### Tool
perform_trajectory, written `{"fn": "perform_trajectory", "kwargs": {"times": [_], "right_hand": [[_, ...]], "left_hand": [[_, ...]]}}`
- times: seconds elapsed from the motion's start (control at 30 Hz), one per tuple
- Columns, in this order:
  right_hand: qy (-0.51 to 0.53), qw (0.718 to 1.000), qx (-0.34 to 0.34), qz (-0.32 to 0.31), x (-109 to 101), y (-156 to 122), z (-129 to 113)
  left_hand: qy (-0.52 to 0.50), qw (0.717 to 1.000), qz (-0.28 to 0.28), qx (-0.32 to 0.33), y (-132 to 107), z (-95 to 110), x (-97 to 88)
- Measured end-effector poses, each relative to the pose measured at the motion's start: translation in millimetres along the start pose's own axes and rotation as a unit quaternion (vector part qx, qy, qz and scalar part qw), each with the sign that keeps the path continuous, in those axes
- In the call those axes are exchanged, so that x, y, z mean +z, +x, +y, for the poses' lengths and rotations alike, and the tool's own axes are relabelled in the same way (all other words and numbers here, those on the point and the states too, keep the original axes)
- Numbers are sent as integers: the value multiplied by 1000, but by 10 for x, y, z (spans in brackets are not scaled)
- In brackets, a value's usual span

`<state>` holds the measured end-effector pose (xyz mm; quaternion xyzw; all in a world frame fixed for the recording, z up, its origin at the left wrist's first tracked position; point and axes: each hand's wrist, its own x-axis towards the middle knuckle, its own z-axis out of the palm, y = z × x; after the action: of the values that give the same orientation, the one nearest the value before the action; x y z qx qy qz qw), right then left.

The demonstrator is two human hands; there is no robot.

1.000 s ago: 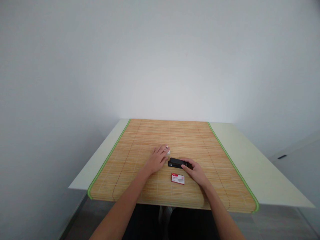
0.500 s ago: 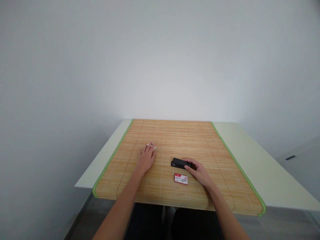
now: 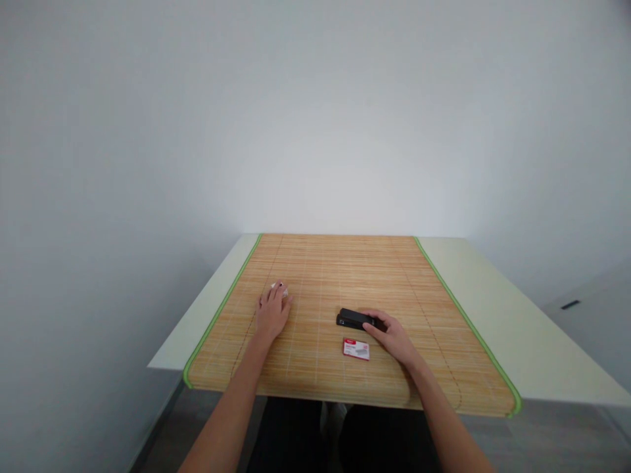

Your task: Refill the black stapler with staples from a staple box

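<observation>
Black stapler (image 3: 353, 319) flat on mat; small white piece (image 3: 274, 286) well left.

Stapler (image 3: 352, 319) on mat (image 3: 345, 269), box (image 3: 355, 349) just before it, left hand (image 3: 273, 311) well leftward.

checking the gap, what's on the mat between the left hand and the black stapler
Nothing: in the head view only bare bamboo mat lies between the left hand and the stapler.

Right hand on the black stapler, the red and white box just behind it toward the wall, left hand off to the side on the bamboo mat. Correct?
Not quite. In the head view the box lies in front of the stapler, nearer the person. The right hand and left hand on the mat are as stated.
</observation>
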<state>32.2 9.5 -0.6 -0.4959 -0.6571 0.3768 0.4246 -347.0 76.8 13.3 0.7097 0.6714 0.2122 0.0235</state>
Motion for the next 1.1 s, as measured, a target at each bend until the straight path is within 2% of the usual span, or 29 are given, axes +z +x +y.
{"fn": "perform_trajectory", "kwargs": {"times": [0.1, 0.17, 0.23, 0.3, 0.37, 0.43, 0.5, 0.6, 0.67, 0.77, 0.87, 0.97, 1.1], "right_hand": [[-1, 1000, 1, 1, 0, 2, 8], [2, 1000, 2, 3, 1, 5, 17], [7, 1000, 4, 2, 2, 7, 15], [12, 1000, 7, 3, 5, 7, -2], [15, 1000, 9, 6, 9, 5, -28], [17, 1000, 9, 11, 12, 3, -49], [15, 1000, 10, 17, 14, 3, -58], [7, 1000, 12, 23, 10, 8, -54], [5, 1000, 14, 19, 4, 10, -55], [11, 1000, 12, 11, -3, 7, -71], [19, 1000, 7, 6, -3, -1, -88], [15, 1000, 8, 8, -3, -6, -83], [5, 1000, 6, 12, -2, -3, -49]], "left_hand": [[-22, 999, 29, -2, -19, 131, -203], [-60, 996, 53, 37, -111, 341, -326], [-101, 987, 19, 124, -288, 649, -378], [-117, 972, -33, 200, -515, 990, -350], [-154, 938, -106, 291, -722, 1269, -275], [-183, 920, -148, 314, -852, 1414, -204], [-193, 918, -168, 304, -891, 1417, -161], [-164, 932, -168, 276, -826, 1245, -153], [-122, 950, -144, 248, -734, 1080, -170], [-57, 980, -85, 172, -546, 821, -216], [-20, 990, -57, 124, -352, 624, -264], [-18, 987, -52, 149, -231, 579, -274], [-30, 985, -38, 168, -170, 681, -183]]}}
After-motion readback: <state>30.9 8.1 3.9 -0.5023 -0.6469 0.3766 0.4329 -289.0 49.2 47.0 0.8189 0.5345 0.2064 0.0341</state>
